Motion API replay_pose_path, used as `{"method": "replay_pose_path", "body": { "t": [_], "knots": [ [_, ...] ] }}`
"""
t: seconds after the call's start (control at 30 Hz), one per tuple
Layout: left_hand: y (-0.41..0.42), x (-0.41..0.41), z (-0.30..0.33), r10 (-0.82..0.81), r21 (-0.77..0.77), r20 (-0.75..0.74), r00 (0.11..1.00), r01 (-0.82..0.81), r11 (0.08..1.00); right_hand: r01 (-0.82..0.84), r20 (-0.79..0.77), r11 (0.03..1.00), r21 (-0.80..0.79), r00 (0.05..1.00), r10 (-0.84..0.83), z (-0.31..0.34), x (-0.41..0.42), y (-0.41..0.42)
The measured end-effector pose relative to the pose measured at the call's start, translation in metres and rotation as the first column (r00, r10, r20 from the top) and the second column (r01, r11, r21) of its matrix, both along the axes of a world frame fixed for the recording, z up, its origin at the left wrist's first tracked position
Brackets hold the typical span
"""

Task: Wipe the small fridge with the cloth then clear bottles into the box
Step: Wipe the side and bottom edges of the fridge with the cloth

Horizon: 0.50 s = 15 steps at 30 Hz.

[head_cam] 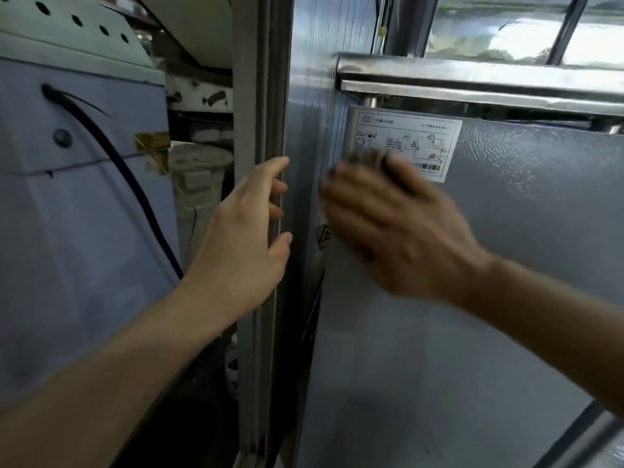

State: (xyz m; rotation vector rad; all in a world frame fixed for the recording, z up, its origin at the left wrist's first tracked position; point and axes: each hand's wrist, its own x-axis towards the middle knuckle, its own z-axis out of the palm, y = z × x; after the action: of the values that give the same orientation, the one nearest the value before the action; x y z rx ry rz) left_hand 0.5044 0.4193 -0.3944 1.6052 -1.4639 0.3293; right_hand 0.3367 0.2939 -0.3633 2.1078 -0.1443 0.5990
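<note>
We seem to be in a cramped back-of-shop or commercial kitchen space; a grey appliance panel (506,248) bears a rating label (405,143) with a wiring diagram and barcode; a stainless steel ledge (472,79) runs above it; a white perforated machine casing (67,21) and a black cable (111,160) crowd beside us.

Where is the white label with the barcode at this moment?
In the head view the white label is stuck on the grey fridge side panel, upper centre-right, just below the metal ledge. The blurred right hand covers its lower left corner.
</note>
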Motion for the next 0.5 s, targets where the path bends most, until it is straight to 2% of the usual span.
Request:
{"method": "replay_pose_path", "body": {
  "t": [0.1,0.23,0.37,0.5],
  "knots": [
    [-0.003,-0.001,-0.005,0.015,-0.007,-0.016,1.0,-0.015,1.0,-0.014,0.19,1.0,0.005,0.982,0.013,0.034,0.013,-0.001],
    [-0.007,-0.004,-0.026,0.013,0.023,-0.052,0.999,-0.011,1.0,-0.084,0.234,0.996,-0.012,0.969,0.084,0.014,0.023,-0.004],
    [-0.005,-0.008,-0.052,0.037,0.039,-0.058,0.998,-0.035,0.999,-0.103,0.043,0.994,0.037,0.994,0.101,-0.066,0.017,-0.001],
    [0.002,-0.012,-0.066,0.044,0.072,-0.054,0.998,-0.04,0.997,0.031,-0.197,0.998,0.063,0.98,-0.018,-0.132,-0.008,0.005]
  ]
}}
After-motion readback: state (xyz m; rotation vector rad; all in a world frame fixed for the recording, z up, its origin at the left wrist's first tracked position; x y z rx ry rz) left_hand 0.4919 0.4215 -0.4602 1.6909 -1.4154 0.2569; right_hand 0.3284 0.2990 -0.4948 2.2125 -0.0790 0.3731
